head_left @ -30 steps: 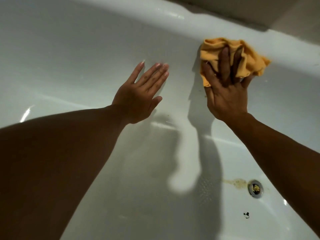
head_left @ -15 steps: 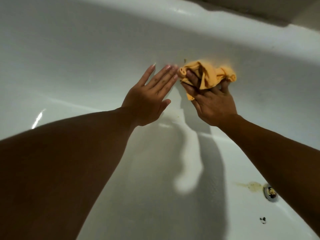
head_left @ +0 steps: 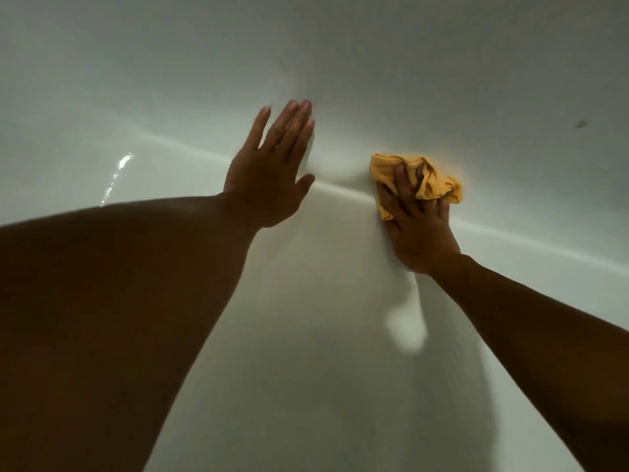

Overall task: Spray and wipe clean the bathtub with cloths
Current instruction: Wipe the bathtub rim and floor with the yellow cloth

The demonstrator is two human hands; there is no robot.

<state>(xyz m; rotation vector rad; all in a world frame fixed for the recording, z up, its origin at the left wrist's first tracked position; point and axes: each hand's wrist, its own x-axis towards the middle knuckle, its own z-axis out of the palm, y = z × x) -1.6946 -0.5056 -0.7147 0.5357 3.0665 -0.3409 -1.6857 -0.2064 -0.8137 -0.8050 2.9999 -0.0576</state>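
Observation:
The white bathtub (head_left: 425,80) fills the whole view. A crumpled orange cloth (head_left: 430,180) is pressed against the tub where its far wall curves into the floor. My right hand (head_left: 417,223) grips the cloth from below, fingers dug into its folds. To the left, my left hand (head_left: 272,172) lies flat against the tub wall with fingers straight and close together, holding nothing. About a hand's width of bare tub separates the two hands.
A small dark speck (head_left: 581,124) sits on the tub wall at the upper right. A bright glint of light (head_left: 117,175) lies on the wet surface at the left. Shadows of my arms fall across the tub floor below.
My right hand has slid the cloth down from high on the wall to the curve at the floor. The view has shifted, so the drain and rim are out of frame.

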